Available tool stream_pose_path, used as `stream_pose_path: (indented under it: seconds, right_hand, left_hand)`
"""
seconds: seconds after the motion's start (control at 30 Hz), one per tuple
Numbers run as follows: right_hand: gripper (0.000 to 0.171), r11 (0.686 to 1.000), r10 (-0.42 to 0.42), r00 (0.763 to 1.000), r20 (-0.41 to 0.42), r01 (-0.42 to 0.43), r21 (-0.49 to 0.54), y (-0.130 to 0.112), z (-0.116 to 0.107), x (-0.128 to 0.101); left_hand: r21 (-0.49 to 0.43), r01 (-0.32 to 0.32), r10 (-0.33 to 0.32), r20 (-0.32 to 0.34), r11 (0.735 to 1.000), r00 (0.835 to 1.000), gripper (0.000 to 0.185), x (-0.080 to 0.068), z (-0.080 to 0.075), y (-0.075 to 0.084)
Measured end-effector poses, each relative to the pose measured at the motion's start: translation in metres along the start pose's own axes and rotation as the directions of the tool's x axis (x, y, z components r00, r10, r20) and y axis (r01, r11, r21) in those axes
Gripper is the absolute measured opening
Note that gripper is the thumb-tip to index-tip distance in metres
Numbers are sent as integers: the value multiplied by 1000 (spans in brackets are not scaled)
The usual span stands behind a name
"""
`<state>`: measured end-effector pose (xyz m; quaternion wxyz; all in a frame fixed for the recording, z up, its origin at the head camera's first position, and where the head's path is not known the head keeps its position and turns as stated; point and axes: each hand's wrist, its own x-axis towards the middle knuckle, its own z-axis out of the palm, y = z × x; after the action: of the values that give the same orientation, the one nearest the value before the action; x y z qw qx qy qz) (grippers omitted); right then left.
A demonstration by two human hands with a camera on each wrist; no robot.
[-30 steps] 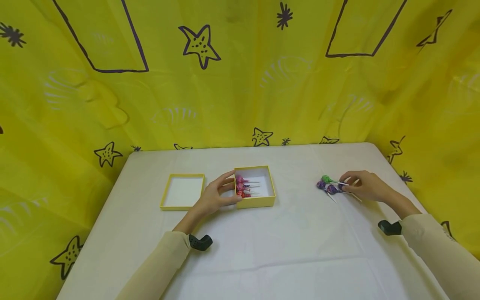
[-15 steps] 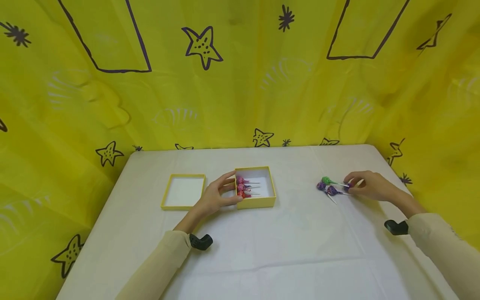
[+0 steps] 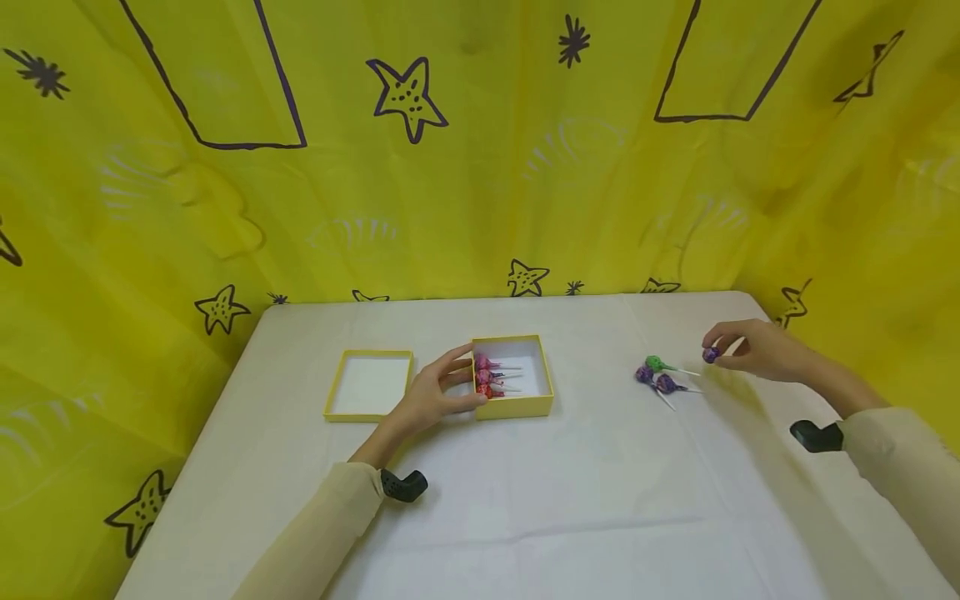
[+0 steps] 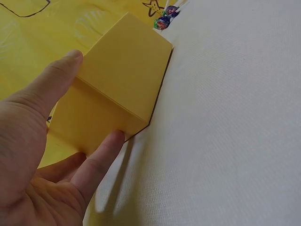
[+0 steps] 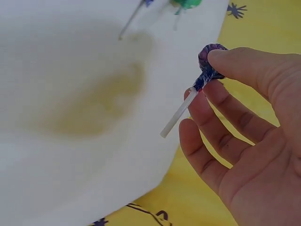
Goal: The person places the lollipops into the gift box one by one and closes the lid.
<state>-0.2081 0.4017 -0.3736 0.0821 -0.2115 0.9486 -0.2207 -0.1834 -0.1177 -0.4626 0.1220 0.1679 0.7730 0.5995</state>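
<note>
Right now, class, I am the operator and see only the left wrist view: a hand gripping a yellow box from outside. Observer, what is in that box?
Observer: The yellow box is open on top. A few pink and red lollipops lie along its left side, sticks pointing right.
Operator: What is the other hand doing?
Observer: The right hand pinches a purple lollipop by its head, near the far right corner of the table.
Operator: Is anything on the far side of my hand?
Observer: A shallow yellow lid lies open side up to the left of the box, with nothing in it.
</note>
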Motion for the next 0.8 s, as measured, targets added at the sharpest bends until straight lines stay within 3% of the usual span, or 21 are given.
stream_pose_path:
  seconds: [0.37,0.8]
  right_hand:
    - [24,999,-36,999,-23,36,-14,-22,-16,14]
    - [26,990,-140,988,-65,138,-40,-46,-30,29]
  left_hand:
    - [-10,18,-18,-4,1000,1000,88,-4,1,-1]
    - [-23,12,-12,4,1000,1000,89,-1,0,1]
